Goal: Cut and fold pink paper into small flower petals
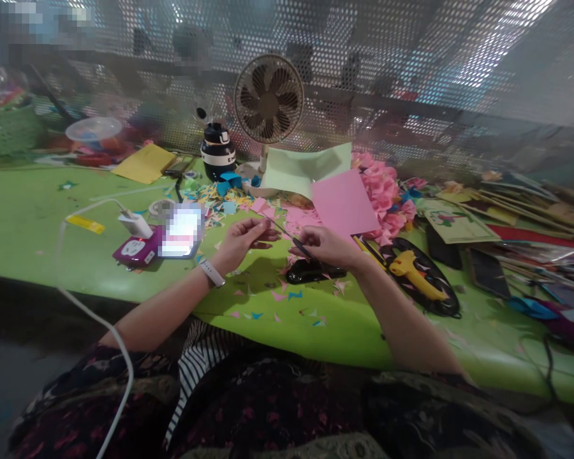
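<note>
My right hand (323, 245) is closed around a thin tool with a dark handle (300, 247), whose slim metal shaft points up and left toward my other hand. My left hand (249, 239), with a white band at the wrist, has its thumb and index finger together near the tool's tip; whatever lies between them is too small to make out. Below my right hand lies a glossy black object (310, 271). Small pink and blue paper scraps (278, 296) are scattered around it. Just behind are a pink sheet (345, 203) and a pale green sheet (306, 169).
A fan (269, 99) and a black bottle (217, 153) stand at the back. Left are a lit phone (182, 231), a purple power block (136, 250) and a white cable. Right are pink paper flowers (377, 182), a yellow glue gun (417, 275) and sticks.
</note>
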Demonstrator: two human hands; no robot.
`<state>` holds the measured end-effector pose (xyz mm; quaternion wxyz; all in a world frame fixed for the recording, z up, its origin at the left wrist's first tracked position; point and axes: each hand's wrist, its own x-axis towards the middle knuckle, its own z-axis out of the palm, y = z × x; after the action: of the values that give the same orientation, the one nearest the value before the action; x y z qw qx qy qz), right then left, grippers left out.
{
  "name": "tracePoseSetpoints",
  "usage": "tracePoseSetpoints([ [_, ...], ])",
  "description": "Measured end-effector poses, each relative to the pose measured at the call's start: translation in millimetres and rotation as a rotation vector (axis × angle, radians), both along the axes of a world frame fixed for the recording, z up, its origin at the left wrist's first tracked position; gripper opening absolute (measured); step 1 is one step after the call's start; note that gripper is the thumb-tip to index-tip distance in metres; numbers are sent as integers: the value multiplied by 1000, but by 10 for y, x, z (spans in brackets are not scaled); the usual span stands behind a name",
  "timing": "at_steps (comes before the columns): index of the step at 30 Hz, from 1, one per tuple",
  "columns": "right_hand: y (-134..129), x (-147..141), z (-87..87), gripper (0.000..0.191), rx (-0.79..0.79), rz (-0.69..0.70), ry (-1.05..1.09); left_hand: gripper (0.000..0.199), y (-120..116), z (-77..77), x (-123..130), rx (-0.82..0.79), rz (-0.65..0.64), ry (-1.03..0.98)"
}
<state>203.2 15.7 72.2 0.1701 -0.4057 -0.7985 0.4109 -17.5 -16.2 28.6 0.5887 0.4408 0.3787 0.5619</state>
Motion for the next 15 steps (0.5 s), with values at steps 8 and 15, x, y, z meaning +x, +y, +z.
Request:
tracePoseSetpoints([
  [8, -23, -14, 24, 50, 1, -2, -8, 26, -14, 6, 21, 8, -42, 39],
  [15, -7, -8, 0, 49, -17, -6, 13, 30, -3, -10, 0, 13, -3, 23],
])
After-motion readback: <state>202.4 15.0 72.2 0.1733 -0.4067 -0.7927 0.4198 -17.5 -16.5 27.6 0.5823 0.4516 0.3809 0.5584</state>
